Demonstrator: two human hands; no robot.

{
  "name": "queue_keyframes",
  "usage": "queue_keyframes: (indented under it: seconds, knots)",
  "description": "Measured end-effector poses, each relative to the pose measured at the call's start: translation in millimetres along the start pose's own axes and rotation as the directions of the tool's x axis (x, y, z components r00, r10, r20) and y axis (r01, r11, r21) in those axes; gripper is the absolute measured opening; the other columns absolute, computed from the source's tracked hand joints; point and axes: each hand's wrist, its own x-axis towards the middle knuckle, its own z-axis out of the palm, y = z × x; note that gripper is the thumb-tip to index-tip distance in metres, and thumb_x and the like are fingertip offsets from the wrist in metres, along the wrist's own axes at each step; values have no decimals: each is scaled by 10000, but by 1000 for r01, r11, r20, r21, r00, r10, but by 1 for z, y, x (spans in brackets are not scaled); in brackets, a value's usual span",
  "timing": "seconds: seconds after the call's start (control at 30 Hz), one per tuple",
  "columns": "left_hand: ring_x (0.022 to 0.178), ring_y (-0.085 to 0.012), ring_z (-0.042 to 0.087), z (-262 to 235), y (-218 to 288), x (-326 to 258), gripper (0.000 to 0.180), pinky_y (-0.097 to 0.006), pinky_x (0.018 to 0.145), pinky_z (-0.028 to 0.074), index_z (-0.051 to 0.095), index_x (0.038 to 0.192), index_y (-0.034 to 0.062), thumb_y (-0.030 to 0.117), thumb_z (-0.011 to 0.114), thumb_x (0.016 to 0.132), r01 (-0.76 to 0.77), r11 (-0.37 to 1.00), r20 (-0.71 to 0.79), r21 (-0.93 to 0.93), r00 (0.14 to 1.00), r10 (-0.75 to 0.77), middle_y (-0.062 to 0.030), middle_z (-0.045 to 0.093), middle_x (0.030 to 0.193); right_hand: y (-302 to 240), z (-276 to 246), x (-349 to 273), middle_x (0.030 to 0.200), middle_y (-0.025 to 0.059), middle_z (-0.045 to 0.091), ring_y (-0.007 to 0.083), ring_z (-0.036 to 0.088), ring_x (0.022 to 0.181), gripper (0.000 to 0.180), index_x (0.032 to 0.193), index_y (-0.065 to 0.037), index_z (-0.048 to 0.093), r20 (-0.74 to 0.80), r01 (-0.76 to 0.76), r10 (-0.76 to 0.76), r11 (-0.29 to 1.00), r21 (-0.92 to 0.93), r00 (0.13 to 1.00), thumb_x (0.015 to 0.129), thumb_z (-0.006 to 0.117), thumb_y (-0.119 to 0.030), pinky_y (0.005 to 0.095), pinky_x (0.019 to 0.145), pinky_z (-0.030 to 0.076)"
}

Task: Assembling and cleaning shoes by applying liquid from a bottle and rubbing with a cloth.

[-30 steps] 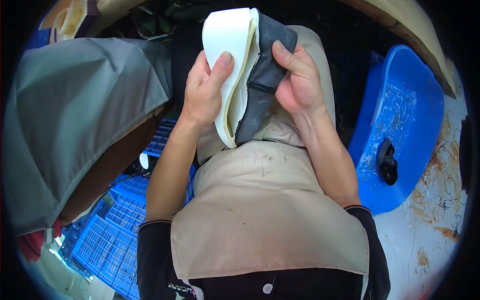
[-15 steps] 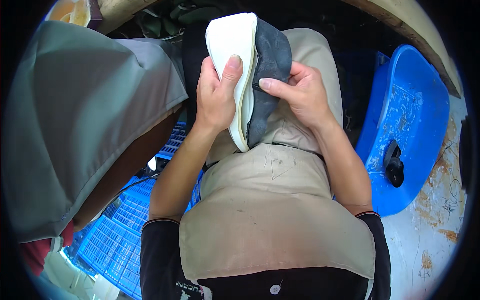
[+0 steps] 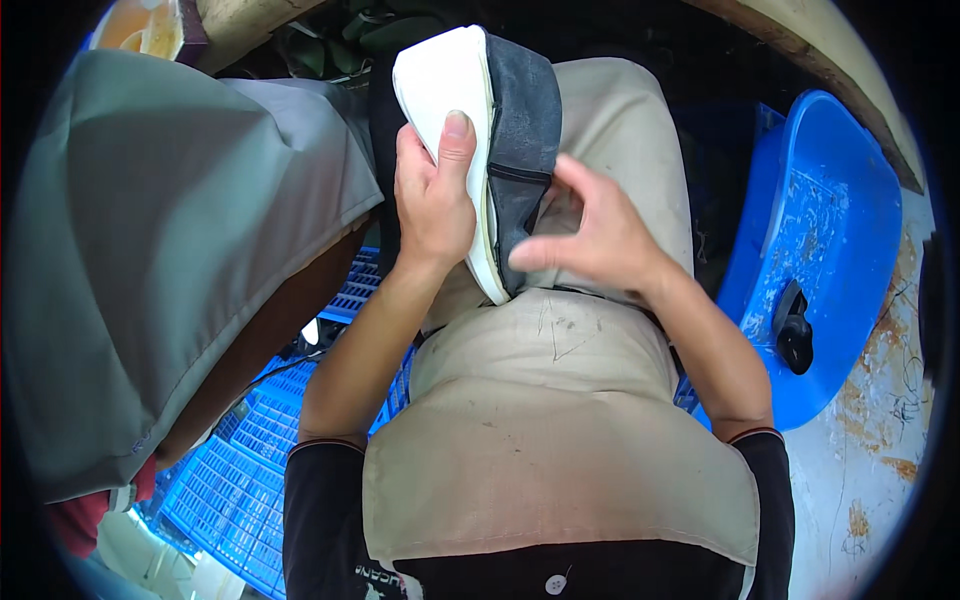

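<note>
A shoe with a dark grey upper and a thick white sole is held on its side above my lap, its sole turned to the left. My left hand wraps round the sole, thumb lying on the white side and fingers behind. My right hand is beside the upper on the right, thumb and fingers spread apart and slightly blurred. Its thumb tip is close to the upper near the lower end; whether it touches I cannot tell. A dark band crosses the upper at its middle.
At right stands a blue plastic tub with a small black object in it. Blue slatted crates lie at lower left. A co-worker's grey-clad leg is close on my left. A pale table edge curves across the upper right.
My right hand has let go of the upper, moved down toward me and spread its fingers. The shoe, in my left hand, has shifted slightly left.
</note>
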Motion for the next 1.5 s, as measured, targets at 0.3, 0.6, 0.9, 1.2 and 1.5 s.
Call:
queue_keyframes:
  seconds: [0.3,0.6,0.9,1.2,1.5]
  knots:
    - [881,-197,602,14,13,6,588,-325,816,495,516,1160,-76,500,542,1048,-19,1000,-18,-3,1000,19,-163,618,1017,-11,23,-2,1044,117,709,152,639,959,552,1174,19,648,-152,-201,184,974,-108,971,702,911,-96,302,876,534]
    - [899,-179,605,-3,8,2,548,-303,833,495,530,1207,-64,464,529,1061,16,998,-38,-58,999,-18,-148,627,1052,-5,33,11,895,65,722,114,628,715,358,1106,31,684,-60,-141,174,922,360,983,786,834,-30,231,698,541]
    - [1212,-228,654,-38,72,29,636,-364,1036,517,441,1503,18,498,439,1087,256,698,432,-668,898,84,-137,619,1412,-114,-11,31,973,107,719,147,642,778,366,1192,8,701,-373,235,-197,970,60,907,828,734,31,250,714,537]
    - [1335,-333,536,-20,93,20,901,-401,1119,436,123,1648,98,50,652,920,-18,864,384,-504,891,242,-271,405,1551,-114,-16,46,1104,192,719,243,689,841,511,1297,51,647,-332,265,-575,716,-646,748,790,698,83,292,774,561]
    - [1241,-268,578,14,131,28,741,-355,1087,417,395,1544,36,41,679,859,-34,941,151,-337,984,90,-165,556,1436,-153,-42,36,1261,210,695,305,720,998,527,1312,77,626,-114,376,-630,588,-716,768,801,741,20,334,843,576]
